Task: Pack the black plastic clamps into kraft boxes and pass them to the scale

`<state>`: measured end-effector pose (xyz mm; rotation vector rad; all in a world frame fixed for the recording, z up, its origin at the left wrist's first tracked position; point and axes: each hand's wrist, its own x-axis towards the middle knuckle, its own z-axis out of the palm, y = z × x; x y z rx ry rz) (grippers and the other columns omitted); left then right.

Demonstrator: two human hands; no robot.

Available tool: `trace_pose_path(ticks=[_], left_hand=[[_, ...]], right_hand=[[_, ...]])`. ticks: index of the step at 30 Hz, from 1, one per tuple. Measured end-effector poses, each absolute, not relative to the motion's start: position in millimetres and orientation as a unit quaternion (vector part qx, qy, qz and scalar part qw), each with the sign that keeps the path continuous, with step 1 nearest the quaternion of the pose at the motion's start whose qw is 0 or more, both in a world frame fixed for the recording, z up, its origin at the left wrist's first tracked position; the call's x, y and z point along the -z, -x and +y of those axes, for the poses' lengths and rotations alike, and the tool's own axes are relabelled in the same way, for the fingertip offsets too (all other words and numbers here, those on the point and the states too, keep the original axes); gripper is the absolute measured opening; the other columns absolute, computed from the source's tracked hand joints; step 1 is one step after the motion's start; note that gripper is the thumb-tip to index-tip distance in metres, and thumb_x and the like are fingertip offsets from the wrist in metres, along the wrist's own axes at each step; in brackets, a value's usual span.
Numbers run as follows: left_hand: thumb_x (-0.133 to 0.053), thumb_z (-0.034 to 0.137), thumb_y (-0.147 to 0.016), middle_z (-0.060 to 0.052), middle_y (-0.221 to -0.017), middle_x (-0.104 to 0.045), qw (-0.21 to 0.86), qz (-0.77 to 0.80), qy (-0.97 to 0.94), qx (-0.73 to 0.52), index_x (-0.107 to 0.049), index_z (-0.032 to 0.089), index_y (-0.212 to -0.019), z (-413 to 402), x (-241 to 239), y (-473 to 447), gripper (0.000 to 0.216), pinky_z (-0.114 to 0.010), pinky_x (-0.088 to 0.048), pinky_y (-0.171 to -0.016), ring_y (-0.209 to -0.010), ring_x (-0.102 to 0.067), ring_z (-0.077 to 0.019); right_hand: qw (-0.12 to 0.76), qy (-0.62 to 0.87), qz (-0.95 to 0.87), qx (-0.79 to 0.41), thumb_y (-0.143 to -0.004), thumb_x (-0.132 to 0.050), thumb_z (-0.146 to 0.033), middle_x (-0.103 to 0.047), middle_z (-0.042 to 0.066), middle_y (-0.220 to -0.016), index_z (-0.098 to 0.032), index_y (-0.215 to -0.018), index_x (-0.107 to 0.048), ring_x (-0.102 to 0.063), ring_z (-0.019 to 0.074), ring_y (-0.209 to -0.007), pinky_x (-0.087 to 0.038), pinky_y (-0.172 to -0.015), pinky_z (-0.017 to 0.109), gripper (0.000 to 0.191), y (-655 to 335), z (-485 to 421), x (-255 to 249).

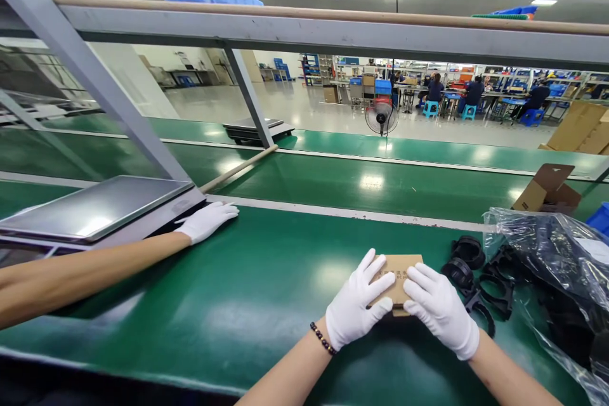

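A small brown cardboard box point(402, 264) with dark printing lies on the green work surface, held between both hands. My left hand point(359, 301), in a white glove with a dark bead bracelet at the wrist, grips its left side, fingers over the top and thumb at the near edge. White-gloved too, my right hand point(441, 307) closes on the box's right side. Just right of that hand are several black plastic ring-shaped parts point(459, 273), beside a clear plastic bag point(566, 260) of dark parts.
A co-worker's gloved hand point(207, 222) reaches in from the left, near a flat metal-topped scale point(99, 206). An opened carton point(547, 190) stands behind the bag. A shelf beam point(304, 28) crosses overhead. Beyond the benches are a fan point(381, 117) and several seated people.
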<state>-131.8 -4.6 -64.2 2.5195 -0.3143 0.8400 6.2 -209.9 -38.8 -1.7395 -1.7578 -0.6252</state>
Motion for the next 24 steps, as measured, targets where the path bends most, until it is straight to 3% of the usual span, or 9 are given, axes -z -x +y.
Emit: trace_pose_path(ticks=[4,6,8,11,14,17,20,22,24], left_hand=[[-0.039,0.026,-0.097,-0.007,-0.154,-0.031,0.308,-0.038,-0.903,-0.297,-0.055,0.03,-0.13,-16,77,132,0.036,-0.059,-0.03,-0.113,-0.147,-0.013,-0.0326],[-0.039,0.028,-0.097,-0.006,-0.158,-0.02,0.366,0.012,-0.884,-0.291,-0.051,0.03,-0.134,-22,82,130,0.039,-0.055,-0.029,-0.115,-0.147,-0.016,-0.0307],[-0.042,0.032,-0.096,-0.008,-0.161,-0.01,0.418,0.055,-0.861,-0.284,-0.034,0.031,-0.145,-26,86,126,0.05,-0.053,-0.027,-0.116,-0.146,-0.018,-0.0297],[-0.046,0.036,-0.095,-0.011,-0.16,-0.012,0.463,0.081,-0.835,-0.285,-0.014,0.029,-0.151,-26,90,122,0.066,-0.052,-0.023,-0.118,-0.146,-0.019,-0.0286],[-0.048,0.037,-0.093,-0.011,-0.157,-0.021,0.464,0.073,-0.832,-0.295,-0.017,0.028,-0.151,-22,92,121,0.066,-0.053,-0.021,-0.119,-0.145,-0.023,-0.0293],[-0.049,0.037,-0.093,-0.012,-0.155,-0.024,0.446,0.058,-0.84,-0.302,-0.021,0.028,-0.149,-20,93,120,0.064,-0.056,-0.022,-0.117,-0.144,-0.024,-0.0312],[-0.047,0.037,-0.093,-0.012,-0.154,-0.023,0.441,0.053,-0.839,-0.313,-0.022,0.029,-0.149,-21,93,119,0.062,-0.057,-0.024,-0.116,-0.143,-0.024,-0.0321],[-0.047,0.037,-0.093,-0.013,-0.153,-0.024,0.445,0.052,-0.833,-0.323,-0.022,0.029,-0.148,-22,93,118,0.061,-0.058,-0.024,-0.116,-0.143,-0.024,-0.0321],[-0.047,0.038,-0.093,-0.013,-0.153,-0.025,0.449,0.052,-0.829,-0.329,-0.022,0.028,-0.148,-23,92,118,0.061,-0.058,-0.025,-0.116,-0.143,-0.025,-0.0321]], right_hand=[[0.236,0.669,-0.663,0.24,-0.095,-0.044,-0.022,-0.057,0.015,-0.129,-0.016,-0.128,-0.051,-0.043,0.0298,-0.13,-0.036,-0.105,0.062,0.035,-1,-220,45],[0.238,0.661,-0.67,0.239,-0.092,-0.044,-0.013,-0.058,0.015,-0.128,-0.016,-0.128,-0.05,-0.048,0.0269,-0.126,-0.033,-0.107,0.063,0.036,5,-222,43],[0.258,0.639,-0.686,0.232,-0.092,-0.044,-0.009,-0.062,0.014,-0.118,-0.015,-0.121,-0.053,-0.057,0.0218,-0.114,-0.039,-0.106,0.054,0.031,14,-219,42],[0.291,0.623,-0.679,0.257,-0.093,-0.047,-0.011,-0.066,0.011,-0.105,-0.014,-0.116,-0.055,-0.061,0.0195,-0.104,-0.048,-0.1,0.044,0.024,26,-210,48],[0.328,0.632,-0.631,0.309,-0.092,-0.05,-0.012,-0.065,0.012,-0.111,-0.015,-0.124,-0.052,-0.06,0.0227,-0.108,-0.05,-0.097,0.046,0.032,30,-201,58],[0.395,0.655,-0.579,0.282,-0.095,-0.045,-0.017,-0.064,0.012,-0.115,-0.019,-0.127,-0.051,-0.061,0.0228,-0.106,-0.054,-0.091,0.042,0.032,26,-197,58],[0.432,0.714,-0.51,0.209,-0.099,-0.04,-0.024,-0.066,0.008,-0.095,-0.021,-0.107,-0.06,-0.064,0.0187,-0.084,-0.056,-0.072,0.032,0.022,22,-190,42],[0.357,0.763,-0.516,0.153,-0.092,-0.055,-0.04,-0.061,0.003,-0.075,-0.022,-0.083,-0.062,-0.059,0.0184,-0.069,-0.05,-0.06,0.03,0.021,22,-183,27],[0.245,0.79,-0.546,0.134,-0.07,-0.074,-0.054,-0.057,0.002,-0.066,-0.021,-0.069,-0.058,-0.055,0.0195,-0.063,-0.044,-0.056,0.03,0.037,26,-177,16]])
